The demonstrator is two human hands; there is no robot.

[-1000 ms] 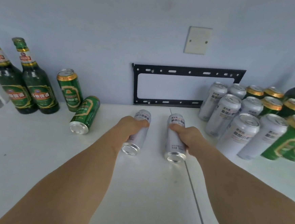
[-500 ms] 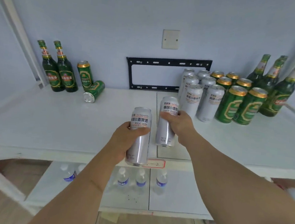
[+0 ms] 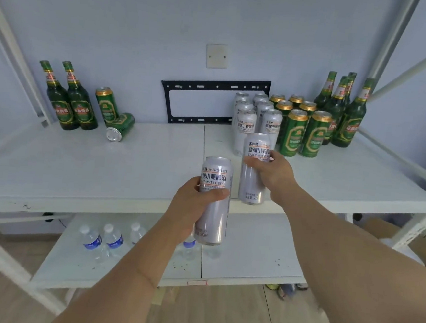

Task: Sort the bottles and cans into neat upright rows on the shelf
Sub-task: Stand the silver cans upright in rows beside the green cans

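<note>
Silver wheat beer cans, one per hand, are now being held upright and higher than a second ago: left hand (image 3: 194, 198) is gripping the left can (image 3: 213, 202), right hand (image 3: 273, 172) the right can (image 3: 254, 169), fingers wrapped. Six silver cans (image 3: 245, 128) are standing behind the right can; the shelf (image 3: 104, 168) is lying bare left of it.

Each of the hands grips an upright silver can above the white shelf (image 3: 78, 171), the left hand (image 3: 196, 200) holding the near can (image 3: 213, 212), the right hand (image 3: 272, 173) the farther can (image 3: 252, 179) beside silver cans (image 3: 251, 113) standing far right.
</note>
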